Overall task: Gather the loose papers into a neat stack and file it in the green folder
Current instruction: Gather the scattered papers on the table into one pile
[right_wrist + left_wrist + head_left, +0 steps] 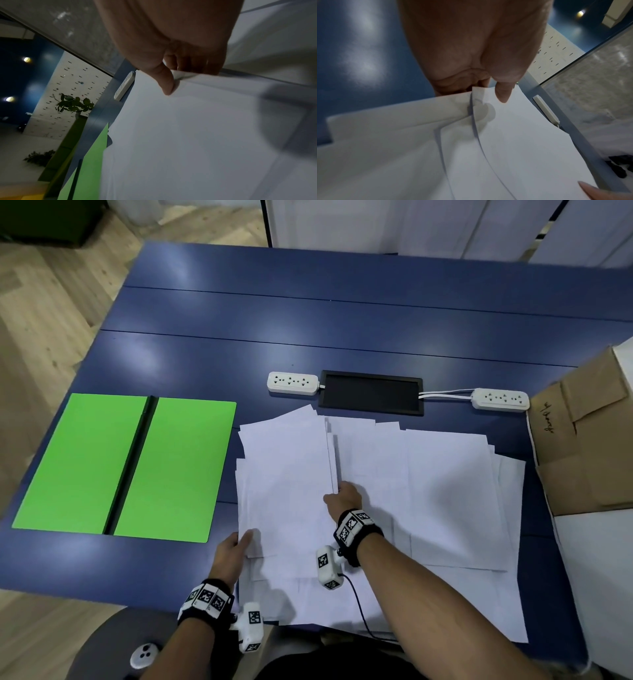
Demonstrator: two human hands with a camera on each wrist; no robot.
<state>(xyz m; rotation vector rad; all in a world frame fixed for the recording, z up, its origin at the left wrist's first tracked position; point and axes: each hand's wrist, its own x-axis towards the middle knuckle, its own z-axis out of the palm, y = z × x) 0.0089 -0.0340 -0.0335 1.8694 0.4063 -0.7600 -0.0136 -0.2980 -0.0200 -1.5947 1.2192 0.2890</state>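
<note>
Papers (428,491) are lying spread in a loose overlapping heap on the blue counter (308,313), seen from the head view, with a smaller sheaf (287,474) on their left part being grasped by both hands. The left hand (233,553) is gripping the sheaf's near left corner, thumb lying on top; the right hand (344,496) is holding its right edge, fingers tucked under. Left of the left grip the green folder (85,460) is lying open and flat, just beside the heap. Beyond the right grip two white power strips (293,383) are flanking a black inset panel (370,392), and a cardboard box (589,433) is sitting far to its right. In the left wrist view the left hand (471,47) is pinching a paper corner, thumb (503,93) pressing on the upper sheets (513,142) while the fingers are curling beneath. In the right wrist view the right hand (168,40) is likewise clamping the sheaf's (188,135) edge, thumb (165,82) on top, with the green folder (91,162) showing below and left of that grip.
</note>
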